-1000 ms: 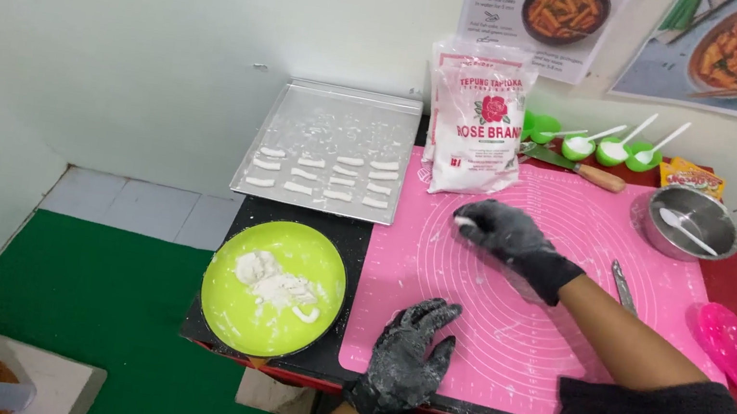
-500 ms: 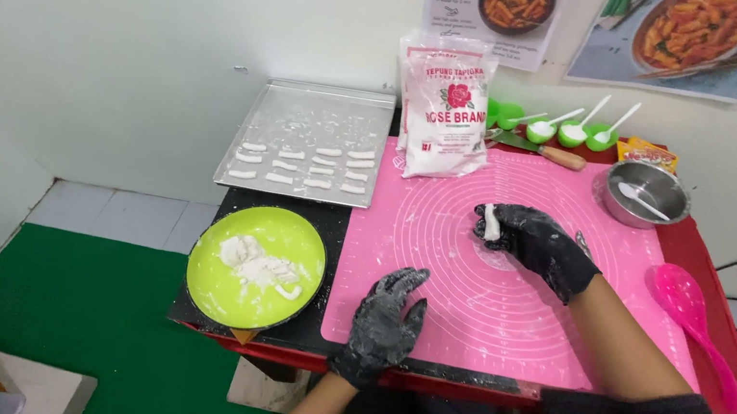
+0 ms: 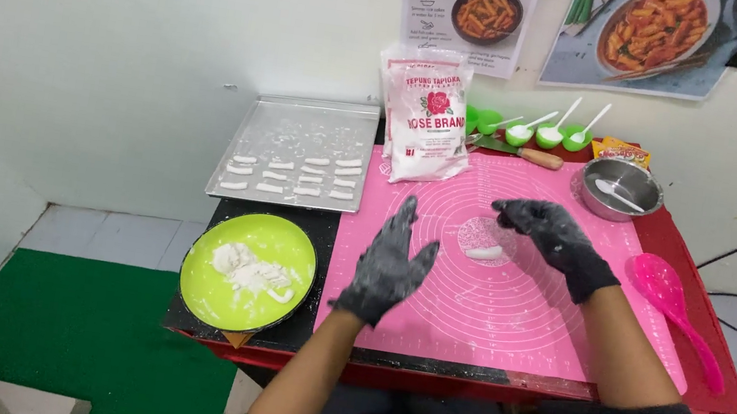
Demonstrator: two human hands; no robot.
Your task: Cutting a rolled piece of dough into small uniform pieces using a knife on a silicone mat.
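Here the desk (image 3: 709, 404), red at its edges, carries a large pink mat (image 3: 508, 316) marked with rings. To the mat's left sits a metal tray (image 3: 303, 124) with rows of small white dough pieces, and in front of it a round green plate (image 3: 209, 295) holding a lump of white dough. A white flour bag (image 3: 428, 119) leans at the mat's far edge, near a steel bowl (image 3: 622, 189) and a pink ladle (image 3: 670, 306). The left hand (image 3: 389, 264), in a dusty black glove, hovers flat over the mat with fingers spread. The right hand (image 3: 549, 234), gloved too, hangs loosely curled and holds nothing, just above a short white dough roll (image 3: 484, 252) lying at the mat's centre.
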